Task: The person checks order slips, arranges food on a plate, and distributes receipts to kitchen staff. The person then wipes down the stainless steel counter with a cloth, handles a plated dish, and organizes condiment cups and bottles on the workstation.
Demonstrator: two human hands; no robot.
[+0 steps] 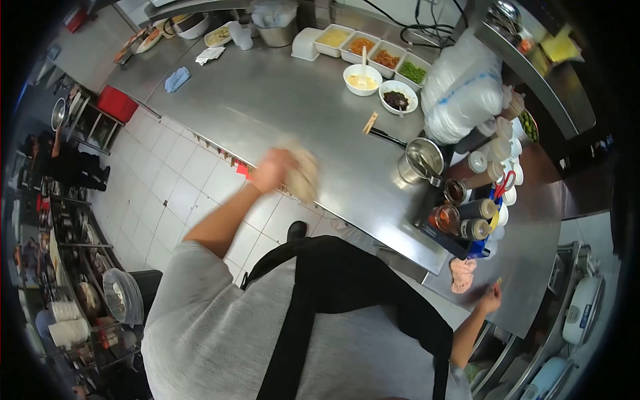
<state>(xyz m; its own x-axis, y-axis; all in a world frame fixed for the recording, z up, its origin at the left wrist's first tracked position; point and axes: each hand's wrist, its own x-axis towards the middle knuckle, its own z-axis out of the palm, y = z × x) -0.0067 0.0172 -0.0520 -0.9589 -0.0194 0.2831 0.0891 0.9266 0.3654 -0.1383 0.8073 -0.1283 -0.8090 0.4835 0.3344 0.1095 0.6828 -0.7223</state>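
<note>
My left hand [273, 169] is closed on a beige cloth [304, 177], blurred by motion, at the front edge of the steel counter [247, 110]. Out to the far right, my right hand [491, 300] is held with fingers pinched at the counter's right part; a small light-coloured thing shows at the fingertips, too small to name. Beside that hand lies a crumpled pink cloth [462, 275]. A metal pot [421, 162] with a utensil in it stands on the counter between my hands.
Sauce bottles [475, 230] crowd the right side, by large plastic-wrapped stacks [463, 93]. Food tubs [360, 45] and two bowls [398, 98] stand at the back. A blue cloth [177, 80] lies at left. Another person [73, 160] stands across the tiled floor.
</note>
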